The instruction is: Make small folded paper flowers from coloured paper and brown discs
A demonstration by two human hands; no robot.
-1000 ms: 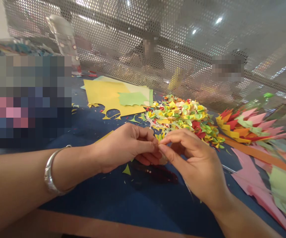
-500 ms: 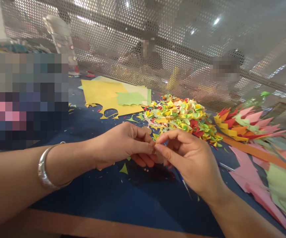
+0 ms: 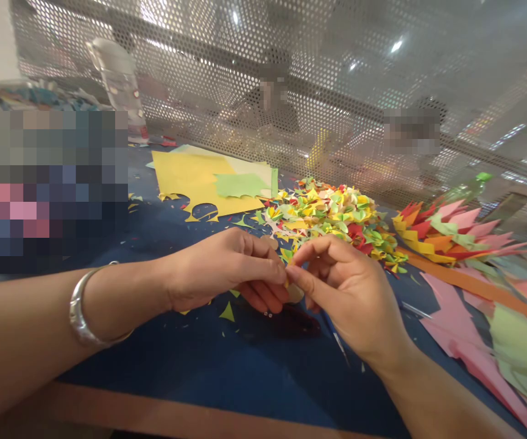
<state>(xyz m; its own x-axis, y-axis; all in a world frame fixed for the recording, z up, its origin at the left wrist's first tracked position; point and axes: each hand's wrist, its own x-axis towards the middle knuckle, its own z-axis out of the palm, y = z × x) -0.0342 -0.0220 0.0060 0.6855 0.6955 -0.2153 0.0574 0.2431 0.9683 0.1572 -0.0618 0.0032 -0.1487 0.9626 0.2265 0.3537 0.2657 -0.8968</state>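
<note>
My left hand (image 3: 226, 265) and my right hand (image 3: 350, 286) meet over the middle of the dark blue table. Both are closed, thumb and index fingertips pinching a tiny yellow-orange paper piece (image 3: 289, 277) that is mostly hidden by the fingers. A silver bangle (image 3: 78, 311) circles my left wrist. Just beyond the fingertips lies a heap of small folded paper pieces (image 3: 331, 210) in yellow, green, red and cream. Under my right hand a thin blue pen-like tool (image 3: 337, 341) rests on the table. A green paper scrap (image 3: 227, 312) lies below my left hand.
Yellow sheets with round cut-outs (image 3: 185, 174) lie behind, a green paper piece (image 3: 240, 185) on top. Spiky folded paper (image 3: 455, 228) and pink strips (image 3: 450, 317) fill the right. A clear bottle (image 3: 123, 91) stands back left. A perforated screen (image 3: 190, 67) borders the table, people beyond it.
The hands keep their pinch at nearly the same place. Slightly more of the yellow-orange piece shows between the fingertips. The camera view has shifted a little.
</note>
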